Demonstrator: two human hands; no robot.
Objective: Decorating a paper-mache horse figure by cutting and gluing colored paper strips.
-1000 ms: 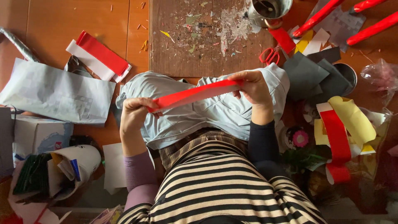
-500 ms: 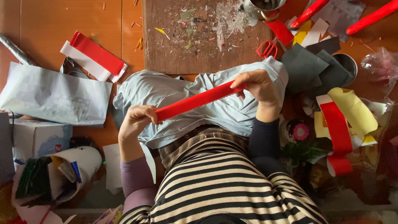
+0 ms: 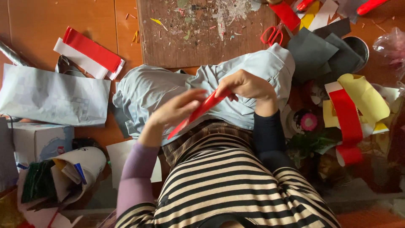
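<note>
A long red paper strip (image 3: 198, 110) runs slantwise over my lap, above a pale blue garment (image 3: 168, 90). My right hand (image 3: 247, 85) pinches its upper end. My left hand (image 3: 175, 110) lies along the strip near its middle, fingers stretched out and pressed on it. The strip's lower end sticks out below my left hand. Its upper tip is hidden under my right fingers.
A worn wooden board (image 3: 198, 31) with paper scraps lies ahead. Red scissors (image 3: 272, 35) rest at its right edge. Red and white strips (image 3: 90, 52) lie far left, a white paper bag (image 3: 52, 97) below them. Grey sheets (image 3: 320, 50), yellow and red curled paper (image 3: 356, 105) sit right.
My left hand has slid up the strip toward my right hand. The strip has turned steeper and both hands have drawn closer together.
</note>
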